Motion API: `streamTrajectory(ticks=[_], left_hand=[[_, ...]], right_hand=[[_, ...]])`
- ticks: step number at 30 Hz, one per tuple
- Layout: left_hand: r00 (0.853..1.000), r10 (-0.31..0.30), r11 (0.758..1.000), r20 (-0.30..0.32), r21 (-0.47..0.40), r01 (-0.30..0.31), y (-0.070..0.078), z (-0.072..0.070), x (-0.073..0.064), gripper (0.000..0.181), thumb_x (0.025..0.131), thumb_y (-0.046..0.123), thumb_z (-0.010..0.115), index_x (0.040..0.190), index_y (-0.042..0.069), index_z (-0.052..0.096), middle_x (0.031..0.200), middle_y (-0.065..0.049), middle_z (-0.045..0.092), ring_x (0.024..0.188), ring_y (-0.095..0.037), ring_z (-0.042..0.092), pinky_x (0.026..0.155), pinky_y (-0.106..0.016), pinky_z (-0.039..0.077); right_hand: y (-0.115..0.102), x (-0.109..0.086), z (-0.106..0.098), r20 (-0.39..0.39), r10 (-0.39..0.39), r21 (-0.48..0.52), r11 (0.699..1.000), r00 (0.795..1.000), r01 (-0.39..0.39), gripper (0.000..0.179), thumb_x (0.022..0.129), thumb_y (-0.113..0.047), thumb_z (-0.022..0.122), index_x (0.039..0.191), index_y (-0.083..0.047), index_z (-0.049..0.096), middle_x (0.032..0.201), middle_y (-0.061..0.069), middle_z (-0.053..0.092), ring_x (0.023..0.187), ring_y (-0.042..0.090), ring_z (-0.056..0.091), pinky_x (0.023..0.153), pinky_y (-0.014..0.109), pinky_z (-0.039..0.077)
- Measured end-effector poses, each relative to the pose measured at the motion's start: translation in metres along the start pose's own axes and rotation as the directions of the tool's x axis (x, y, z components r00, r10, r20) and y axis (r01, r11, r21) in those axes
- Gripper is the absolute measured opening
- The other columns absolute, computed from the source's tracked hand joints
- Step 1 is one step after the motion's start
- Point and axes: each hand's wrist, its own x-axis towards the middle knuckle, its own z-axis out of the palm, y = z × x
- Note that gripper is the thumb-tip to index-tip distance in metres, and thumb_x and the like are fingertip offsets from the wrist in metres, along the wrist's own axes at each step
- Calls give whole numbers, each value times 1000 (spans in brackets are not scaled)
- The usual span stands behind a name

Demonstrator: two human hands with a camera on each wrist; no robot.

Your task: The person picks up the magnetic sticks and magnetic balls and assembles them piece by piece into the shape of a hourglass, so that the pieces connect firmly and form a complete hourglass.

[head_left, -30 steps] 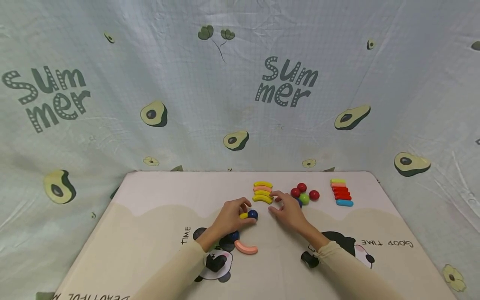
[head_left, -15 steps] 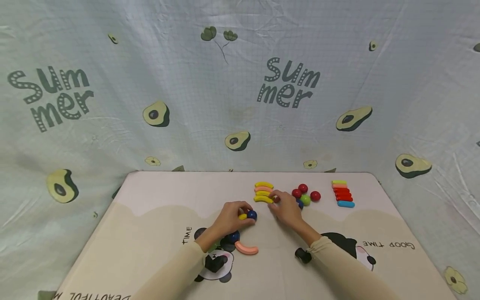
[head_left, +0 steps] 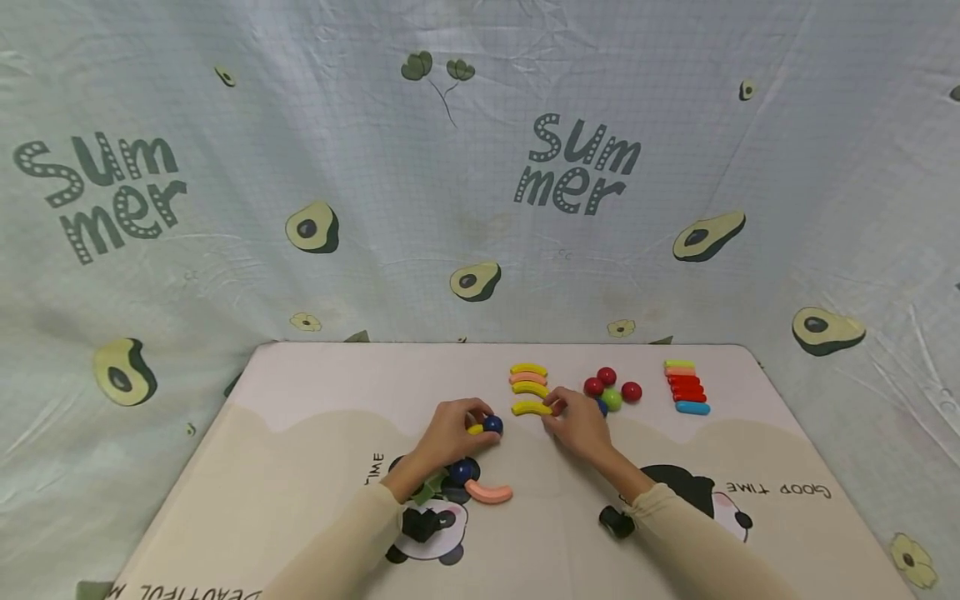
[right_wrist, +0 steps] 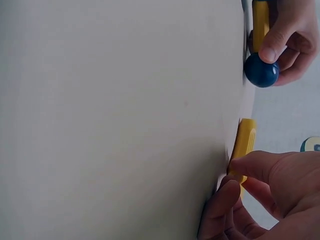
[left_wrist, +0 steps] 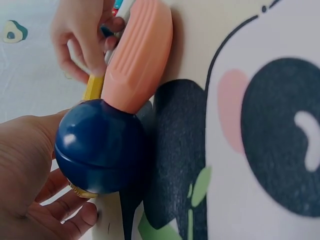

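Observation:
My left hand (head_left: 457,429) holds a yellow curved toy building stick (right_wrist: 260,25) that has a dark blue ball (head_left: 492,424) at its right end. Thumb and fingers of my right hand (head_left: 581,423) pinch the right end of another yellow curved stick (head_left: 528,408), close over the table. A gap separates that stick from the blue ball. Below my left wrist, a second blue ball (left_wrist: 102,145) joins a peach curved stick (left_wrist: 140,55) lying on the table. In the right wrist view, the pinched stick's lower end is hidden behind my fingers.
Behind the pinched stick lie yellow sticks (head_left: 529,388) and a peach one (head_left: 528,378) in a row. Red balls (head_left: 632,391), a green ball (head_left: 612,400) and a partly hidden blue one sit right of them. Straight sticks (head_left: 686,388) line up farther right. A printed cloth hangs behind the table.
My right hand has drawn the front yellow stick out of the row, toward me. My left hand has shifted slightly left with its stick and blue ball.

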Motion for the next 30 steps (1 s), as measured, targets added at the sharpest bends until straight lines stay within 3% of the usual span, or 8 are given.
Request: streamTrajectory(ticks=[18, 24, 30], left_hand=[[999, -15, 1000, -34, -12, 15, 0, -6, 4, 31, 84, 20, 87, 108, 5, 74, 92, -4, 70, 80, -16, 59, 72, -27, 51], [1000, -20, 1000, -25, -6, 20, 1, -4, 4, 31, 84, 20, 87, 108, 6, 74, 93, -4, 70, 80, -16, 60, 72, -27, 51], [1000, -15, 1000, -18, -7, 15, -1, 0, 6, 31, 84, 21, 87, 108, 6, 74, 91, -3, 69, 79, -16, 60, 71, -27, 50]], right_hand=[[23, -39, -30, 53, 10, 55, 998, 999, -13, 20, 86, -11, 82, 102, -13, 70, 81, -2, 60, 72, 16, 48, 61, 27, 38], [19, -43, -31, 69, -50, -30, 998, 996, 52, 31, 85, -16, 84, 113, -15, 70, 90, 0, 62, 71, 16, 47, 61, 30, 39], [18, -36, -28, 99, -146, -77, 985, 984, 154, 36, 85, -15, 85, 119, -17, 72, 101, 2, 66, 82, 16, 54, 73, 33, 50]])
